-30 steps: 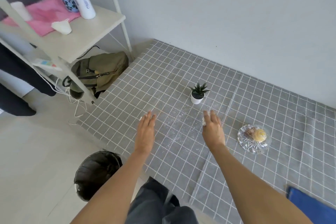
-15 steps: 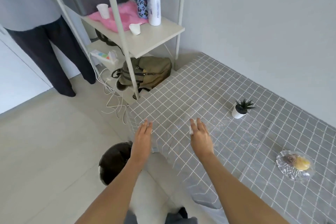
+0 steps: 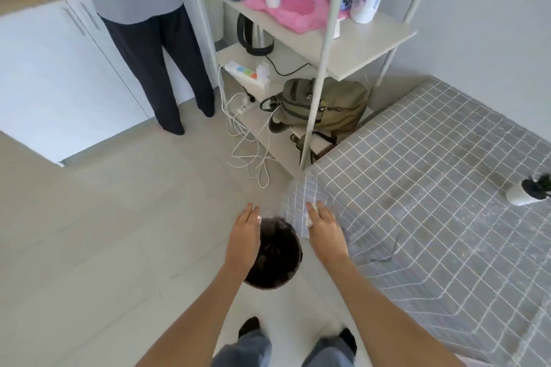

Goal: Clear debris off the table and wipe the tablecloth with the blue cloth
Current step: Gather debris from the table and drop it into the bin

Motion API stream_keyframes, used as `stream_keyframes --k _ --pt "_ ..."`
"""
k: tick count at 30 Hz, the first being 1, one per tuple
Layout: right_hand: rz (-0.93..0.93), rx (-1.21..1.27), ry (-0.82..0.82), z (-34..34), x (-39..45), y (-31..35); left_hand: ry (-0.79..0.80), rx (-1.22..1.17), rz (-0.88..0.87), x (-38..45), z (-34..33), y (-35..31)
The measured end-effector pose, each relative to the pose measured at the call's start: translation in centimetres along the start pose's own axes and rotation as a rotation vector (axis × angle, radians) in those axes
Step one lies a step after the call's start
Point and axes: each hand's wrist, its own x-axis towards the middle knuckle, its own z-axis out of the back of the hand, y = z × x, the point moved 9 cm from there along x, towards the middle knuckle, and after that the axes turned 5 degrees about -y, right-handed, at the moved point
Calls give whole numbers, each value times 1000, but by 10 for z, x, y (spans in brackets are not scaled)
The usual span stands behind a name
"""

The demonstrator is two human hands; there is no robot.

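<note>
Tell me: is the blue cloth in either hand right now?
No. The right hand holds only small white scraps, and the left hand shows no blue cloth.
</note>
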Motion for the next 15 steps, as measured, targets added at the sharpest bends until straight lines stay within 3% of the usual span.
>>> stream_keyframes --k 8,15 --pt "-5 20 80 -78 9 41 76 -18 76 -2 -19 70" --pt "-61 2 200 -172 17 7 178 21 131 -2 -105 118"
